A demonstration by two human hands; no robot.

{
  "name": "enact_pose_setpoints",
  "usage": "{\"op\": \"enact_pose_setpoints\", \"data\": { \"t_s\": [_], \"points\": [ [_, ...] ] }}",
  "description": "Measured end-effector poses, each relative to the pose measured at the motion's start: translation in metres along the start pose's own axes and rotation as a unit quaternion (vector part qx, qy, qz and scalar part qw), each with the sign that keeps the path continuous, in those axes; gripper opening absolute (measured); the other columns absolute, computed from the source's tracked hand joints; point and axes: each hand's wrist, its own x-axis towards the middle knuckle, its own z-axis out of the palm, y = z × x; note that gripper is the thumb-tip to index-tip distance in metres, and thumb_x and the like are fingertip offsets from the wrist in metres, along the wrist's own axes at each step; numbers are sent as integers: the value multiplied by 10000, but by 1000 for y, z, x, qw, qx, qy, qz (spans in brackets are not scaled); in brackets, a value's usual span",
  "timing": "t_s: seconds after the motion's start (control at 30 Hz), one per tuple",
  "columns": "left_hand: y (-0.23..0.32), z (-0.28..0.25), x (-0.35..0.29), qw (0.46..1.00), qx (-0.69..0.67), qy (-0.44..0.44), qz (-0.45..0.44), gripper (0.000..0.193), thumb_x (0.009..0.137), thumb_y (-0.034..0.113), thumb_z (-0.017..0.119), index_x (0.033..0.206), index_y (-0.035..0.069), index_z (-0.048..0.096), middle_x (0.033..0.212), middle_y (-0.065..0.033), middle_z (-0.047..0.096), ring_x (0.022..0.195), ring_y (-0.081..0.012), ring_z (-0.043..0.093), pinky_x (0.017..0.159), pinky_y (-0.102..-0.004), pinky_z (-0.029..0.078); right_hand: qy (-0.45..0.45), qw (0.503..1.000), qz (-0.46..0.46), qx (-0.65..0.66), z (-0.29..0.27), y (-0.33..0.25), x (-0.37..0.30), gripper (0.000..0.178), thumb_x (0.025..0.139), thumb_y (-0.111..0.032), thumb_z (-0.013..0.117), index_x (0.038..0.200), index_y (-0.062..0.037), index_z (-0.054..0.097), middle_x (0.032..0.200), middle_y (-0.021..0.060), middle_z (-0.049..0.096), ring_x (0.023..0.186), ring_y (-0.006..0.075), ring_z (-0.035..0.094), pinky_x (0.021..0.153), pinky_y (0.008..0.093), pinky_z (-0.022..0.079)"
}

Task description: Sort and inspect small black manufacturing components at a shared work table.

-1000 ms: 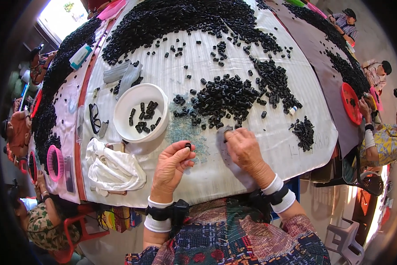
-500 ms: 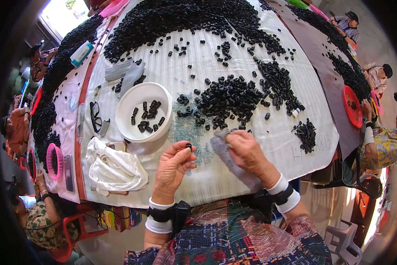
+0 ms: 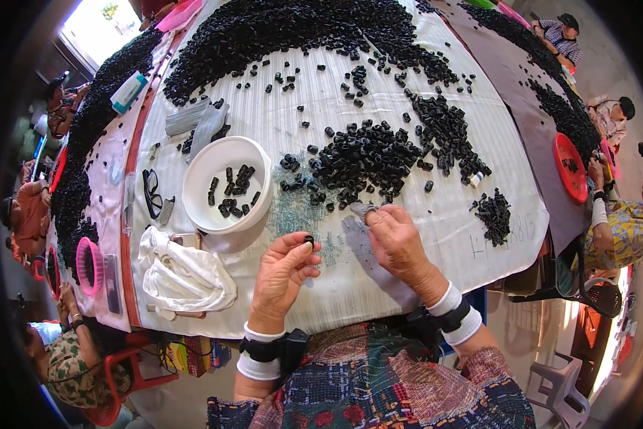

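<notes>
Thumb and fingertips of my left hand [image 3: 282, 279] pinch a small black tubular piece [image 3: 308, 239] above the near part of the table. My right hand [image 3: 407, 250] is closed on a grey cloth [image 3: 363, 209], which pokes out past the fingers; most of it is hidden in the grip. Just beyond both hands lies a heap of similar black pieces [image 3: 364, 161]. To the left stands a white bowl [image 3: 193, 213] with several joined rows of black pieces [image 3: 240, 179] in it. Bluish-green specks [image 3: 296, 214] are scattered between bowl and heap.
A bunched white cloth [image 3: 185, 272] and black-framed glasses [image 3: 150, 194] lie left of the bowl, with grey strips [image 3: 196, 120] behind it. A large black mound [image 3: 293, 32] covers the far table. At right are a smaller dark pile [image 3: 494, 218] and a small white bottle [image 3: 477, 179]. People sit along both sides.
The view has shifted slightly. My left hand has turned a little, showing more of the black piece. My right hand keeps its grip on the grey cloth near the heap.
</notes>
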Motion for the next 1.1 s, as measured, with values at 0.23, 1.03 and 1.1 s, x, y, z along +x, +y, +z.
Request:
{"op": "enact_pose_setpoints", "data": {
  "t_s": [0.23,1.03,1.1],
  "points": [
    [-7,5,-2,1000,15,-9,-15,157,858,30,584,1015,16,587,896,-133,650,715,-157,644,573,-249,552,-59,994,-7,-94,14,-4,4,243,745,-128,560,981,-80,588,860,39,594,870,219,528,732,336,394],
    [-10,29,-5,995,94,-24,-10,153,820,39,645,959,0,593,879,-125,661,718,-158,646,586,-240,540,-33,999,5,-37,-6,-4,-3,449,670,-37,629,1103,-68,514,829,58,509,773,197,525,688,309,418],
    [-10,34,-7,995,100,-26,-8,158,817,37,649,959,-4,593,885,-127,663,720,-157,647,588,-240,538,-26,981,118,154,-18,-17,0,448,689,2,603,1121,-58,506,837,46,513,766,149,522,686,275,422]
  ]
}}
